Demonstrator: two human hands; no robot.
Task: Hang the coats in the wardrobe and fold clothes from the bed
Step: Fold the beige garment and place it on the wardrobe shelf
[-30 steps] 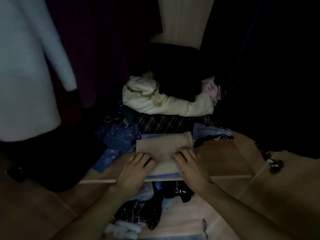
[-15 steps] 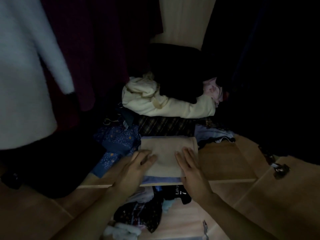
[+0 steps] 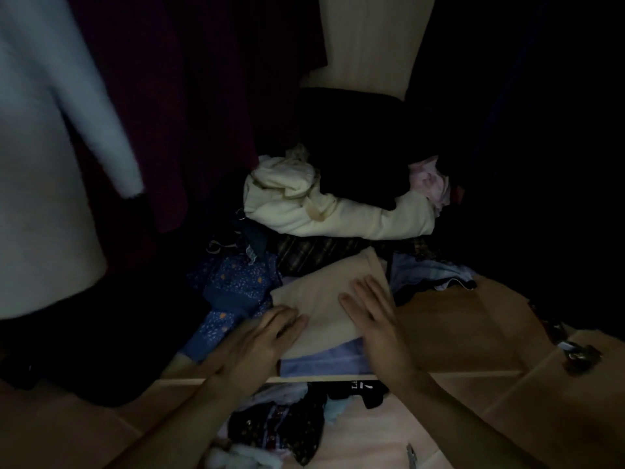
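Head view.
- Item: black garment point(image 3: 358, 389), below the shelf point(image 3: 456, 333). It carries white lettering, of which only a "7" is legible.
- Item: beige garment point(image 3: 318, 296), folded flat, lying on the shelf atop a lilac piece point(image 3: 324, 362).
- Your left hand point(image 3: 263, 340) and right hand point(image 3: 375, 319) lie flat with fingers straight, pressing the beige garment.

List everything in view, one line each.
beige garment: 1, beige, shelf front, under both hands
lilac cloth: 1, lilac, beneath it
speckled garment: 1, blue, left of it
bundle: 1, cream, further back
black garment: 1, black, atop the bundle
white coat: 1, white, hanging far left
red coat: 1, dark red, hanging beside it
shelf: 1, light wood, under the piles
left hand: 1, fingers on beige garment's left edge
right hand: 1, flat on its right side
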